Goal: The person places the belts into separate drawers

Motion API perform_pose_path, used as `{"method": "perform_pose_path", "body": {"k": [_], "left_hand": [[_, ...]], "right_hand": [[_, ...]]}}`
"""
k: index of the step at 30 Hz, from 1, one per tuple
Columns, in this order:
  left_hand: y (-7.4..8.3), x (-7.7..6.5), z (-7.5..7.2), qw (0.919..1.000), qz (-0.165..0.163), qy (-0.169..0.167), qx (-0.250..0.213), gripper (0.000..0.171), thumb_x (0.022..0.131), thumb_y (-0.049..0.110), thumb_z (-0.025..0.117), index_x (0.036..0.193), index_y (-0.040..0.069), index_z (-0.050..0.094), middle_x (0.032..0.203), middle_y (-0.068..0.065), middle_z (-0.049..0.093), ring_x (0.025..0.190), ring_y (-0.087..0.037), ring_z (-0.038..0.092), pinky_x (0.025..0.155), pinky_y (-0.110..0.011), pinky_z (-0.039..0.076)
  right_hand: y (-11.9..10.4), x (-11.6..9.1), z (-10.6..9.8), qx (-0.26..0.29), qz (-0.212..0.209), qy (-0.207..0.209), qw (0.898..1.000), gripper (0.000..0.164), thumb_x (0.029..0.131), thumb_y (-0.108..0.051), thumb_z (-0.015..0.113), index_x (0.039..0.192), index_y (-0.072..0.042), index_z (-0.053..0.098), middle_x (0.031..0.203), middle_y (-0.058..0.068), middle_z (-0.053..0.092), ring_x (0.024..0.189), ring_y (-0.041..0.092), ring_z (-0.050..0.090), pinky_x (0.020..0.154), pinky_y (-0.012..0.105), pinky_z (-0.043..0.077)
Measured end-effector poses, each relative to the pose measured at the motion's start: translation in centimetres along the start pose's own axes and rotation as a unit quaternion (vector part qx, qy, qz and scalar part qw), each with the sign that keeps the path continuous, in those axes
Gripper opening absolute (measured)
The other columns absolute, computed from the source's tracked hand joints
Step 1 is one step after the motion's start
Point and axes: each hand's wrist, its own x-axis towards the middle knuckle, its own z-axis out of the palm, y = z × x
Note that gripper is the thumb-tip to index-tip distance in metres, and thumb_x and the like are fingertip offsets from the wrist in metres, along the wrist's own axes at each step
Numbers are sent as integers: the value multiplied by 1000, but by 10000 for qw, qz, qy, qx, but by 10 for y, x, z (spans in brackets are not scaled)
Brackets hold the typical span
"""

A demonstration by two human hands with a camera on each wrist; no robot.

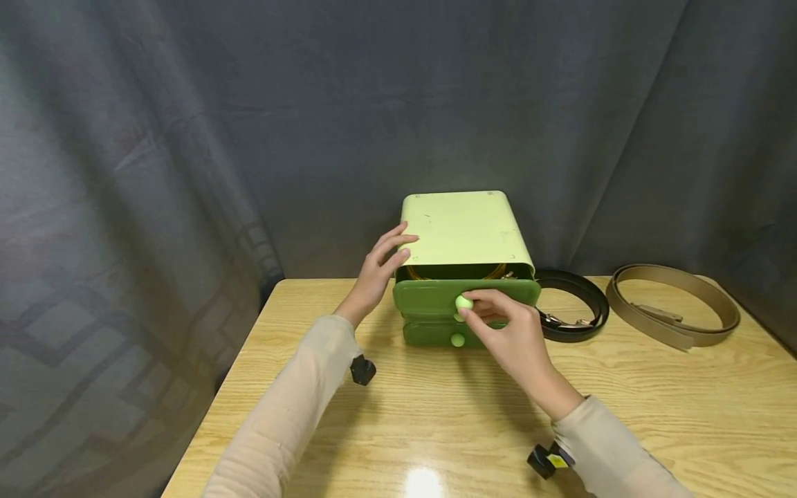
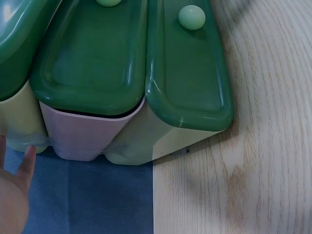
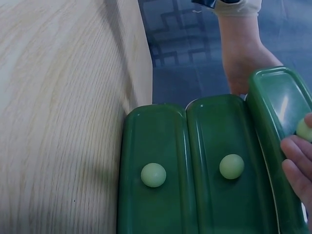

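Top drawer (image 1: pixel 429 300) at twelve o'clock, only partway out, gold strand (image 1: pixel 500 272) showing inside, knob (image 1: pixel 463 302) pinched in right hand (image 1: pixel 513 335). Lower drawers (image 3: pixel 156 131) apparently closed; left hand (image 1: pixel 376 268), gripping nothing, at drawer unit's (image 1: pixel 463 228) nine o'clock edge. Black belt (image 1: pixel 600 309) and tan belt (image 1: pixel 712 290) outside, at three o'clock.

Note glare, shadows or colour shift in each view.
Head view: blown-out glare on the wooden table near the bottom edge, soft shadows across it; left wrist view: cooler, bluish cast, white reflection on the top drawer front at upper left; right wrist view: also cool, bright streak on that front, shadow band across the table.
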Motion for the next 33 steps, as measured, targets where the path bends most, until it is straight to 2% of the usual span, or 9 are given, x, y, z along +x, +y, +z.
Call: {"method": "perform_pose_path", "body": {"k": [7, 15, 17, 24, 33], "left_hand": [[2, -2, 0, 9999, -15, 24, 125, 34, 105, 17, 48, 135, 5, 58, 158, 6, 31, 145, -13, 24, 112, -49, 32], [4, -2, 0, 9999, -68, -10, 131, 34, 106, 15, 47, 137, 3, 57, 160, 1, 28, 147, -17, 22, 112, -51, 32], [8, -3, 0, 9999, -101, -43, 105, 35, 106, 14, 46, 137, 0, 55, 160, -3, 27, 147, -20, 21, 112, -53, 31], [38, -10, 3, 9997, -179, -100, 106, 36, 105, 10, 45, 136, -7, 53, 160, -15, 25, 148, -27, 21, 112, -53, 32], [42, -12, 4, 9996, -196, -113, 162, 36, 106, 11, 45, 136, -6, 53, 160, -14, 25, 148, -27, 20, 113, -52, 30]], "right_hand": [[1, 2, 1, 18, 27, -12, 10000, 27, 81, 0, 81, 105, -10, 74, 82, -3, 72, 71, 8, 68, 65, 17, 53], [3, 4, 1, -3, 168, 4, 9999, 25, 82, -3, 80, 105, -11, 74, 83, -4, 72, 72, 7, 67, 66, 17, 53], [4, 5, 1, 8, 182, 4, 9998, 25, 82, -3, 80, 105, -11, 74, 83, -3, 72, 72, 8, 68, 66, 17, 53], [6, 7, 3, 49, 137, 77, 9999, 23, 84, -2, 79, 104, -11, 75, 82, -1, 72, 70, 10, 68, 65, 16, 53], [8, 7, 3, 100, 202, 123, 9997, 22, 83, -4, 80, 103, -11, 76, 82, -1, 72, 70, 11, 68, 65, 15, 52]]}}
